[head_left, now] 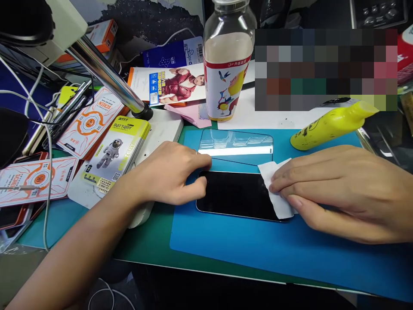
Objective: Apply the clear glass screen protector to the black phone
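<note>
A smartphone (235, 193) with a black screen lies face up on a blue mat (232, 241). At its left end is my left hand (172, 174), thumb on the edge and index finger curled by the top left corner, steadying it. My right hand (348, 193) pinches a white wipe (280, 204) and presses it on the phone's right end, covering that part of the screen. Just behind the phone lies a clear, dark-rimmed glass screen protector (237, 142). The fingertips under the wipe are partly hidden.
A yellow squeeze bottle (325, 129) leans behind my right hand. A tall clear jar (226, 73) stands at the back. On the left are a metal lamp post (109, 73) on a white base, a battery box (114, 148), screen boxes (92, 122) and loose cables (48, 181).
</note>
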A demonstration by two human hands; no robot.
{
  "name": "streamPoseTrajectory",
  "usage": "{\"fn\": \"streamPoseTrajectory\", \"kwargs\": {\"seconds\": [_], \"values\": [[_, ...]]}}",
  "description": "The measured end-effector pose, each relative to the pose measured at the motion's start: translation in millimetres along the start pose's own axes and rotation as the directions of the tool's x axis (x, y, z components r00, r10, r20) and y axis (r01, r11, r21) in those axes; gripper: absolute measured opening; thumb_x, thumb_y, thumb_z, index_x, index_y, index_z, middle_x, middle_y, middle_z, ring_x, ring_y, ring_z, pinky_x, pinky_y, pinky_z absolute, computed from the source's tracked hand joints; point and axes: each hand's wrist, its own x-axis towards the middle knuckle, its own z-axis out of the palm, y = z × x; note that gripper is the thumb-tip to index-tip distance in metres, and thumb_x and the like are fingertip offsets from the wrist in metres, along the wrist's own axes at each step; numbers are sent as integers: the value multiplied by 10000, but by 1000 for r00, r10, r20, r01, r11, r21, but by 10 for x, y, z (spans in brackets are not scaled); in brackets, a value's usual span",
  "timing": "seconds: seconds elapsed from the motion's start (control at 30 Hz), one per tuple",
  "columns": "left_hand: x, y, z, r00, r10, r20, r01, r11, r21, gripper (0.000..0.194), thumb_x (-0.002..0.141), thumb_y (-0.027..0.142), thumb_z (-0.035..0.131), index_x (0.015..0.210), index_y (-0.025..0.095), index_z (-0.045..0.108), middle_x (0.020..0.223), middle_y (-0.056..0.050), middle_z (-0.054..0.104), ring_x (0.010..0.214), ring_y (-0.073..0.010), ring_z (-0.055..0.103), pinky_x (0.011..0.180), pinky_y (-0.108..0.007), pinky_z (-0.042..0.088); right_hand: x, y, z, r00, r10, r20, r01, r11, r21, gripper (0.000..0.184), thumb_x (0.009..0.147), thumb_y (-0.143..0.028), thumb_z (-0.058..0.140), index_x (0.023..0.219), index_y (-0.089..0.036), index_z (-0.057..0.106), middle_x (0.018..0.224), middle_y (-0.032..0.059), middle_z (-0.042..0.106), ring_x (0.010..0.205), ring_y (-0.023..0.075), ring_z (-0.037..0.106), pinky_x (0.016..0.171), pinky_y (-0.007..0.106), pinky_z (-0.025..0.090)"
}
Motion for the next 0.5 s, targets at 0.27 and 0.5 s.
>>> {"fn": "streamPoseTrajectory", "kwargs": {"seconds": [0.27, 0.5], "values": [[15, -16, -21, 999, -10, 44, 9, 999, 35, 387, 921, 314, 356, 922, 188, 722, 709, -45, 667, 630, -197, 598, 603, -342, 351, -1, 42, 29, 999, -47, -24, 42, 987, -158, 303, 1035, -209, 515, 840, -279, 736, 936, 8, 865, 819, 156, 821, 638, 290, 633], [5, -3, -13, 999, -2, 41, 1, 1000, 13, 310, 874, 340, 424, 904, 206, 702, 650, -25, 602, 583, -180, 525, 583, -334, 319, -137, 78, 87, 999, -14, -44, 6, 985, -174, 288, 1047, -260, 520, 941, -320, 781, 1007, -44, 860, 872, 148, 815, 707, 325, 626]]}}
